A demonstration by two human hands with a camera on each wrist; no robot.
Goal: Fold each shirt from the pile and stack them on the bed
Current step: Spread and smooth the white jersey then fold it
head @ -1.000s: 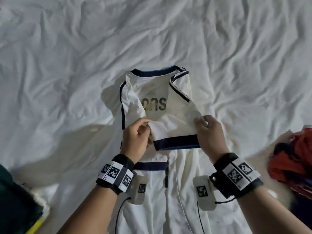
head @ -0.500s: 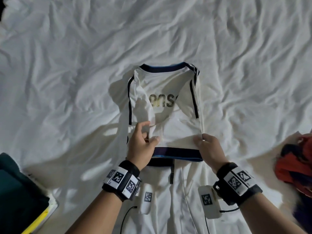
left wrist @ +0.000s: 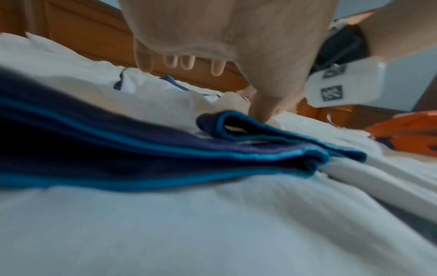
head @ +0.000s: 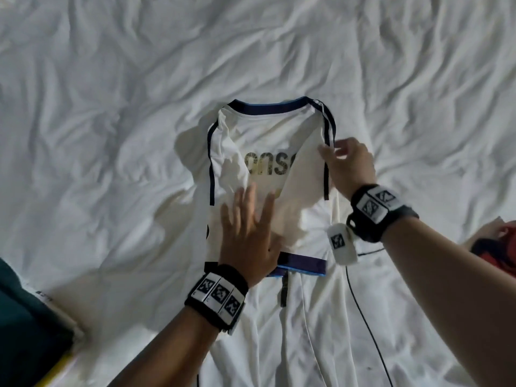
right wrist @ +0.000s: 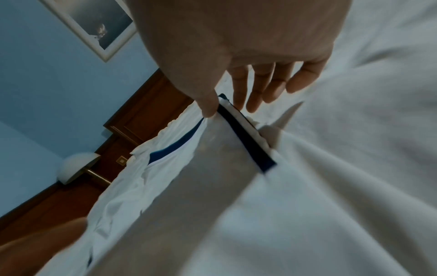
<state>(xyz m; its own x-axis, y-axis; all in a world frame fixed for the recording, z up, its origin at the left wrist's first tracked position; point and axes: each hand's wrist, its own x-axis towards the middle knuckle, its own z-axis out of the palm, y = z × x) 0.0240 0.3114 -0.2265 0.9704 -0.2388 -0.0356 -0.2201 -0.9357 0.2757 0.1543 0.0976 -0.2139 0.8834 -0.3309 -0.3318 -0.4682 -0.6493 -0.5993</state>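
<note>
A white shirt (head: 279, 135) with navy and blue trim lies on the bed, its sleeves folded in and dark letters showing. Its lower part (head: 293, 344) runs towards me under a navy band (head: 304, 265). My left hand (head: 248, 227) lies flat on the folded part with fingers straight and spread. My right hand (head: 349, 163) is at the shirt's right edge. In the right wrist view its thumb (right wrist: 208, 110) touches the navy stripe (right wrist: 246, 138) and the other fingers stretch past the edge. The left wrist view shows the navy hem (left wrist: 141, 149) close up.
A red and orange heap of clothes (head: 499, 247) sits at the right edge. A dark teal item (head: 22, 317) lies at the lower left. Rumpled white sheet (head: 111, 107) surrounds the shirt. A wooden headboard (left wrist: 82, 28) stands behind the bed. A black cable (head: 360, 303) crosses the shirt.
Both hands have let go of the fold they pinched. The left hand now lies flat on the shirt. The right hand has moved up along the right edge.
</note>
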